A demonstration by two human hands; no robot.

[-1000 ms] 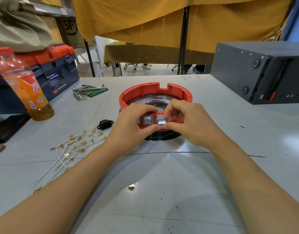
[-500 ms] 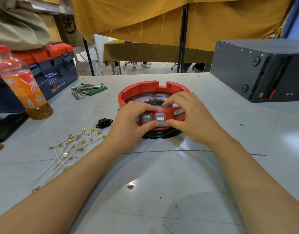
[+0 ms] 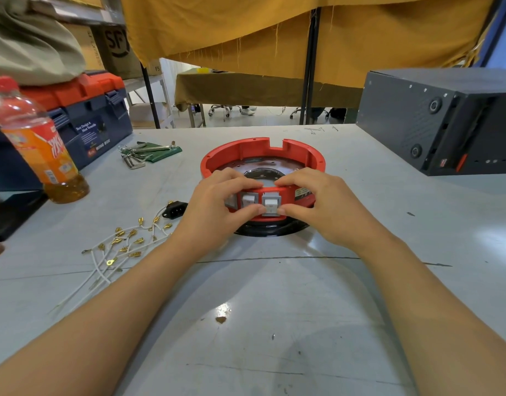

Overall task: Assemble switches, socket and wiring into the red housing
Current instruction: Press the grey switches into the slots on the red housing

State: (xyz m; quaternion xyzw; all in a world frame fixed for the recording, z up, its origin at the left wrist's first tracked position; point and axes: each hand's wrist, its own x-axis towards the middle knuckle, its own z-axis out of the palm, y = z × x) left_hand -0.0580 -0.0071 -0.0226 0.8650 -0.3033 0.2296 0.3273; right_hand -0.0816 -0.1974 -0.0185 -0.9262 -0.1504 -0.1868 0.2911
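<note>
A round red housing (image 3: 300, 151) sits on a black base in the middle of the grey table. Two grey rocker switches (image 3: 270, 204) show in its near wall. My left hand (image 3: 214, 207) grips the near wall from the left, fingers over the rim and thumb under the switches. My right hand (image 3: 323, 204) grips it from the right, fingers over the rim, thumb at the right switch's lower edge. A black socket (image 3: 174, 209) lies on the table left of my left hand. White wires with gold terminals (image 3: 123, 244) lie spread further left.
An orange drink bottle (image 3: 37, 141) stands at the left, in front of a blue and orange toolbox (image 3: 83, 115). Hex keys on a green pouch (image 3: 149, 154) lie behind the socket. A large black case (image 3: 446, 121) fills the right rear of the table (image 3: 260, 324).
My right hand's fingers have spread flatter over the rim and its thumb has dropped under the right switch. The left hand keeps its grip. The housing has not moved.
</note>
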